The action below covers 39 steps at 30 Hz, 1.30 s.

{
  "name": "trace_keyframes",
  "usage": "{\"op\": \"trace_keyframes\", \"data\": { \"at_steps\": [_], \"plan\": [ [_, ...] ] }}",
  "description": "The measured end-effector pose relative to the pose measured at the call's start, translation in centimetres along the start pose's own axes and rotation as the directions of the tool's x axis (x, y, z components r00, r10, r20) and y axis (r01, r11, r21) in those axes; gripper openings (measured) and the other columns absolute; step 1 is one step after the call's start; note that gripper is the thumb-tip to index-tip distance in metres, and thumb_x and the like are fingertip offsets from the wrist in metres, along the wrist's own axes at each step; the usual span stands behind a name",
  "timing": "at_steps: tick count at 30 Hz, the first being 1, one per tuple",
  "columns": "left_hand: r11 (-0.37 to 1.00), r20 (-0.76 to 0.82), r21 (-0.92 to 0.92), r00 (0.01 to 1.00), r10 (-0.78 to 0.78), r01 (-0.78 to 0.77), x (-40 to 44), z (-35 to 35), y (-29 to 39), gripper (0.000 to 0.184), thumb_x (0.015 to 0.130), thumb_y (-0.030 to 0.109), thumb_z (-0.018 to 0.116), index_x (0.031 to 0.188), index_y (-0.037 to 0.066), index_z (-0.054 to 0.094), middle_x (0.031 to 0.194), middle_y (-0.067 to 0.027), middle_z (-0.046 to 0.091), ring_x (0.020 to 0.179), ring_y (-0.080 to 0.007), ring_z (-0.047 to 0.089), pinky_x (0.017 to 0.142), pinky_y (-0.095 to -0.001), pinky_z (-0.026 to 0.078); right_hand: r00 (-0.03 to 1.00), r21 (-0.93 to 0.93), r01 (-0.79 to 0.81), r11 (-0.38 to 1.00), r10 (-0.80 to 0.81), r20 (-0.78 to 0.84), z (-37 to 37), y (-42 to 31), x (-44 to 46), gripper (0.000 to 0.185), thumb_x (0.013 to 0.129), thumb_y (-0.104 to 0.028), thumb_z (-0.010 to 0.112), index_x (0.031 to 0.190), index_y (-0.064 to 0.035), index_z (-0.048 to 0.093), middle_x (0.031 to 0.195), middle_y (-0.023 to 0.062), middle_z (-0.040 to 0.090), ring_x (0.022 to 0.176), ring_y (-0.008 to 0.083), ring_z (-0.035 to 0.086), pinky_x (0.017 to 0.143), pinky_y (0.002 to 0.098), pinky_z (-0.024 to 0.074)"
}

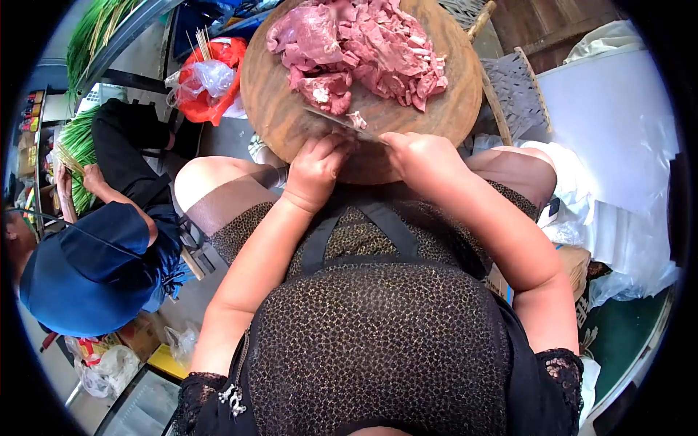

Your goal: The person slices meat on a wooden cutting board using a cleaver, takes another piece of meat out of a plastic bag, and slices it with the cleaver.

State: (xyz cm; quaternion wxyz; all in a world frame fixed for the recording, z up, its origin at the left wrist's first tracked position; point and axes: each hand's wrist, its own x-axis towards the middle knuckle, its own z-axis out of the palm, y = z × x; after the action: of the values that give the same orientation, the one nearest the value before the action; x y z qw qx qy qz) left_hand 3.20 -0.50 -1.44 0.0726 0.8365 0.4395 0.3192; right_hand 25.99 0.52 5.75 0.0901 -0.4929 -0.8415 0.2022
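A round wooden board bears a heap of raw, sliced red meat, with a larger lump at its left. Near the board's lower edge, my right hand is closed around the end of a knife, whose thin blade points up and left. My left hand is closed beside the blade, its fingers bent over the board; what they hold is hidden. A small pale scrap lies against the knife.
At left, a person in dark blue handles green stalks. A red plastic bag with sticks stands left of the board. Woven chairs and white plastic sheeting are at right.
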Motion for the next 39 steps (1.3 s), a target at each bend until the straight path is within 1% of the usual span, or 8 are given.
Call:
{"op": "trace_keyframes", "data": {
  "at_steps": [7,11,19,21,25,31,33,39],
  "plan": [
    [0.995,-0.031,0.027,0.995,0.099,-0.099,-0.7,0.2,-0.2,0.026,0.077,0.003,0.075,0.103,0.005,0.072,0.1,-0.0069,0.068,0.09,-0.0262,0.065,0.078,-0.0344,0.055,0.999,-0.024,0.04,0.999,-0.041,-0.035,-3.2,0.0,-6.0,0.021,0.091,-0.015,0.059,0.107,-0.0036,0.065,0.074,0.0151,0.067,0.067,0.0346,0.068,0.059,0.0455,0.0549],
    [0.956,-0.051,-0.27,0.99,-0.132,0.114,-0.4,0.3,0.6,0.023,0.086,0.003,0.072,0.108,0.002,0.071,0.103,-0.0099,0.069,0.094,-0.0251,0.067,0.083,-0.0326,0.054,0.988,-0.109,-0.044,0.993,0.059,0.14,-3.9,-0.5,-6.9,0.03,0.092,-0.016,0.059,0.12,-0.0066,0.062,0.083,0.0144,0.069,0.073,0.0314,0.068,0.062,0.0426,0.0555],
    [0.869,0.033,-0.415,0.959,-0.281,0.269,-0.5,0.6,0.1,0.021,0.089,0.003,0.069,0.11,0.002,0.072,0.105,-0.0097,0.07,0.096,-0.0245,0.067,0.087,-0.0323,0.052,0.968,-0.095,-0.033,0.995,0.056,0.245,-4.1,-0.7,-5.8,0.026,0.09,-0.013,0.056,0.113,-0.0028,0.062,0.075,0.0154,0.067,0.066,0.0327,0.067,0.057,0.045,0.0546],
    [0.995,0.002,-0.101,1.0,0.0,0.0,-0.3,0.3,-0.5,0.02,0.09,0.001,0.067,0.109,0.001,0.071,0.106,-0.0093,0.07,0.096,-0.024,0.067,0.088,-0.0317,0.052,0.963,-0.056,-0.053,0.997,0.066,0.263,-4.5,-0.6,-5.2,0.016,0.089,-0.012,0.055,0.1,-0.0017,0.06,0.073,0.0177,0.066,0.067,0.0356,0.068,0.059,0.0471,0.0546],
    [0.994,-0.027,-0.107,0.999,-0.018,0.015,-0.5,0.6,-0.6,0.023,0.078,0.001,0.071,0.1,0.007,0.074,0.104,-0.0083,0.068,0.093,-0.0257,0.067,0.081,-0.0328,0.055,0.949,0.027,-0.076,0.997,0.064,0.308,-5.3,-0.2,-4.2,0.013,0.087,-0.011,0.054,0.084,0.0006,0.059,0.072,0.0213,0.066,0.07,0.0399,0.068,0.062,0.0501,0.0542],
    [0.796,0.097,-0.475,0.921,-0.377,0.375,-0.9,1.3,-0.5,0.022,0.076,0.003,0.072,0.097,0.009,0.075,0.1,-0.0064,0.07,0.091,-0.0258,0.067,0.081,-0.0344,0.056,0.964,0.057,0.001,0.998,-0.016,0.266,-4.1,0.2,-2.6,0.014,0.09,-0.011,0.054,0.084,-0.0003,0.06,0.066,0.0227,0.061,0.066,0.0419,0.064,0.06,0.0514,0.0502],
    [0.989,-0.05,-0.134,0.997,-0.065,0.058,-0.6,0.7,-0.8,0.021,0.076,0.003,0.072,0.095,0.01,0.075,0.099,-0.0059,0.071,0.093,-0.0254,0.067,0.082,-0.0345,0.056,0.945,0.055,0.006,0.998,-0.024,0.325,-4.1,0.1,-0.8,0.014,0.088,-0.009,0.052,0.084,0.0006,0.061,0.071,0.0236,0.064,0.071,0.0422,0.066,0.065,0.0509,0.0527],
    [0.993,-0.053,-0.11,0.998,-0.043,0.037,-1.3,1.2,-1.4,0.023,0.072,0.004,0.071,0.093,0.011,0.074,0.101,-0.005,0.07,0.096,-0.0251,0.067,0.085,-0.0344,0.056,0.968,0.044,0.0,0.999,-0.012,0.251,-1.2,-1.8,1.5,0.02,0.088,-0.01,0.048,0.088,-0.0003,0.065,0.082,0.024,0.069,0.081,0.0409,0.07,0.072,0.0506,0.0559]
  ]
}}
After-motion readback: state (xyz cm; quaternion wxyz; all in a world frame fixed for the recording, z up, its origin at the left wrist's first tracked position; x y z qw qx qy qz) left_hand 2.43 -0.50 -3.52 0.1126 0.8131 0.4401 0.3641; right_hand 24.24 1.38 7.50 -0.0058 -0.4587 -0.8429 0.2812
